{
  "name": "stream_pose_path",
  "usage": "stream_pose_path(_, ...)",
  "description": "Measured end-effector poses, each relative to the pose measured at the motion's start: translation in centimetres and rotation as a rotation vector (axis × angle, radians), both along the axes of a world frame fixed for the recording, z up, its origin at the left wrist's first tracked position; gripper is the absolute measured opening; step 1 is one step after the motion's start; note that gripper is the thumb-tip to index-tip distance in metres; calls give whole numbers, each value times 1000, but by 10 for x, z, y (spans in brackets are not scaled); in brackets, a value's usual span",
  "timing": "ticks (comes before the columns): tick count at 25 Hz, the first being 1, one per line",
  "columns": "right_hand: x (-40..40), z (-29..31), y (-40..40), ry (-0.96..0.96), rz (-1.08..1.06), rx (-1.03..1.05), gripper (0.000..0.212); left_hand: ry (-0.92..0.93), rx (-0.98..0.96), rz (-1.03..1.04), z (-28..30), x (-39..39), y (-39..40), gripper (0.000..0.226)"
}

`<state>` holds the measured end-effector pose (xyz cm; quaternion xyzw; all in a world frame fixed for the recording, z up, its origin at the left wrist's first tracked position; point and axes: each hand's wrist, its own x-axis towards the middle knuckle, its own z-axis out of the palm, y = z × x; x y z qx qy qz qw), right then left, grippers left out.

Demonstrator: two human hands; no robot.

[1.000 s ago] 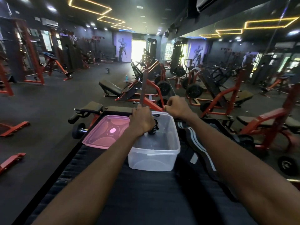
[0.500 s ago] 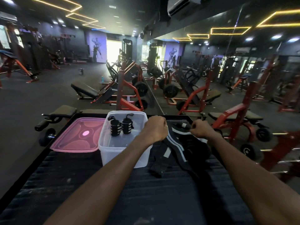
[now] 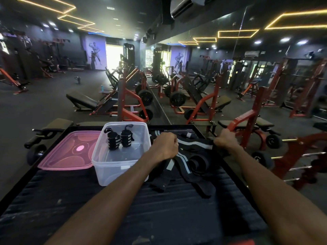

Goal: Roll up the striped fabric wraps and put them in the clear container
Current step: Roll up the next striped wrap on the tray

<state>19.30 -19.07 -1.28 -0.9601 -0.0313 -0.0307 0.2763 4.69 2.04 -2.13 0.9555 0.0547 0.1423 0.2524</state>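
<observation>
Room: gym, black table [image 3: 106, 209].
Left hand [image 3: 165, 146]: fisted on striped wrap [image 3: 192, 145].
Right hand [image 3: 224, 141]: clutching the wrap's other end.
Container [image 3: 113, 167]: two rolled wraps [image 3: 119, 138] inside.
Lid [image 3: 67, 152]: left of container.

Both arms outstretched; left hand [image 3: 165, 145] fisted; right hand [image 3: 225, 140] clenched.

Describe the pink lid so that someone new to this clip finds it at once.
On the black padded surface stands a clear container holding two rolled striped wraps. The pink lid lies flat touching its left side, the only pink, translucent item there.
</observation>
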Motion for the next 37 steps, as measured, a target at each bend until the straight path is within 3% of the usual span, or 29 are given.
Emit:
stream_pose_path(3,-10,25,9,-81,13,288,14,26,-57,-29,-2,6,-1,15)
stream_pose_path(6,-29,50,24,-83,77,492,11,59,-123,-48,-3,8,-7,9)
stream_pose_path(7,-34,55,29,-60,102,531,10,58,-155,-46,-3,8,-10,17)
stream_pose_path(10,-51,65,39,29,200,518,13,135,-276,-45,-3,8,-13,76)
stream_pose_path(12,-61,66,45,77,258,523,7,226,-416,-68,-4,9,-15,90)
stream_pose_path(14,-71,64,50,116,297,564,9,286,-598,-68,-8,11,-19,79)
stream_pose_path(17,-79,59,53,180,317,573,13,264,-792,-1,-21,19,-26,45)
stream_pose_path(21,-84,56,49,208,355,621,22,15,-457,15,-24,24,-25,25)
stream_pose_path(23,-80,56,43,299,364,781,23,-104,-426,-18,-20,26,-20,23)
stream_pose_path(25,-76,58,36,467,314,958,7,-154,-530,-61,-14,27,-17,20)
stream_pose_path(28,-64,51,31,562,203,964,25,-135,-586,-24,-7,25,-17,15)
stream_pose_path(31,-60,36,39,611,199,919,38,-153,-552,-48,-6,16,-21,25)
stream_pose_path(34,-64,26,43,662,245,932,30,-22,-386,-162,-14,13,-18,27)
stream_pose_path(37,-67,23,45,608,189,843,21,46,-342,-271,-19,7,-8,36)
